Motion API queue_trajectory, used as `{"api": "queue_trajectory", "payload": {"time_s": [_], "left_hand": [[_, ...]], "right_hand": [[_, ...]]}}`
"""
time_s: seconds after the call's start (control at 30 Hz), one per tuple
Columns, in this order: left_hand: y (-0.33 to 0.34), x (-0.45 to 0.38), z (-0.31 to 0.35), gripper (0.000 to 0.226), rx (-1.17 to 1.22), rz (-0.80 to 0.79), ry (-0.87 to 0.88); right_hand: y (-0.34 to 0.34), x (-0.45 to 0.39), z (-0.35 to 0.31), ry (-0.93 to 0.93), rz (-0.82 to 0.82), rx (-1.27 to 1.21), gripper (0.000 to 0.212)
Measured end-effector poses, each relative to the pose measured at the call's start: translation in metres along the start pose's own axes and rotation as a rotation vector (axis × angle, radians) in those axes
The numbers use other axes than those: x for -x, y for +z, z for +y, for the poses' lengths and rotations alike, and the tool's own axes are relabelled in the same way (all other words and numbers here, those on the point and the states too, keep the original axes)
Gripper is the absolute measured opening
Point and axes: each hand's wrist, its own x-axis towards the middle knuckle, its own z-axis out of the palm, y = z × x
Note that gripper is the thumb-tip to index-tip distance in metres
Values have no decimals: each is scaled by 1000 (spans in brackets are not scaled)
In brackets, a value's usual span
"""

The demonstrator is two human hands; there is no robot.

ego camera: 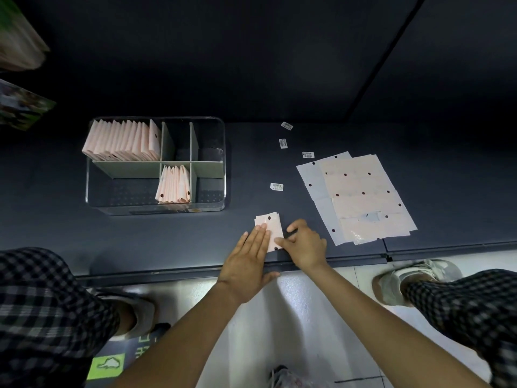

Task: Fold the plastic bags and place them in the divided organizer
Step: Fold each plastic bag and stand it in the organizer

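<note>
Pink plastic, thin and slippery, explains most of how the hands are set just now. Nearest the bench edge, the left hand lies flat with straight fingers pressed down on the folded bag, pinning it so the crease cannot spring back open. Just to its right, the right hand has its fingers curled and appears to pinch the bag's right edge, probably to line up the layers or start the next fold. The bag lies on the dark bench close to the front lip, within easy reach and well apart from everything else.

A little farther right, the unfolded bags lie flat in an overlapping stack, dotted with dark punch holes; fanned like that, the top one can be slid off without disturbing the rest. Small white labels are scattered on the bench between the stack and the organizer.

Farther left stands the clear divided organizer, with green partitions. Its far-left compartment holds a tight row of folded bags standing on edge, and a near-middle compartment holds a shorter row; upright filing packs more in. The other compartments look empty, so plenty of work seemingly remains.
</note>
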Motion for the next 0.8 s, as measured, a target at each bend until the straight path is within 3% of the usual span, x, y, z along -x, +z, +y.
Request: {"api": "queue_trajectory", "payload": {"time_s": [0.13, 0.2, 0.3, 0.37, 0.47, 0.6, 0.67, 0.73, 0.8], "left_hand": [[-3, 0, 0, 86, 30, 21, -13], [-6, -2, -2, 81, 87, 67, -11], [-19, -6, -8, 49, 237, 294, 16], [-29, -6, -10, 33, 305, 406, 17], [-43, -11, -13, 31, 276, 419, 27], [-70, -21, -17, 29, 306, 242, 21], [-87, -20, -17, 25, 361, 226, -30], [-100, -16, -19, 24, 582, 250, -53], [-111, -12, -24, 26, 956, 237, -71]], "right_hand": [[0, 1, -2, 40, -35, -104, 28], [-5, -2, -5, 99, -62, -278, 29], [-15, -1, -10, 167, -102, -457, 31], [-22, 0, -12, 153, -154, -479, 21], [-37, 5, -17, -53, -121, -322, 4], [-63, 13, -25, -592, 20, 161, 24], [-74, 16, -34, -744, 81, 285, 23], [-83, 17, -45, -781, 135, 276, 19], [-93, 15, -56, -732, 104, 107, 15]]}}
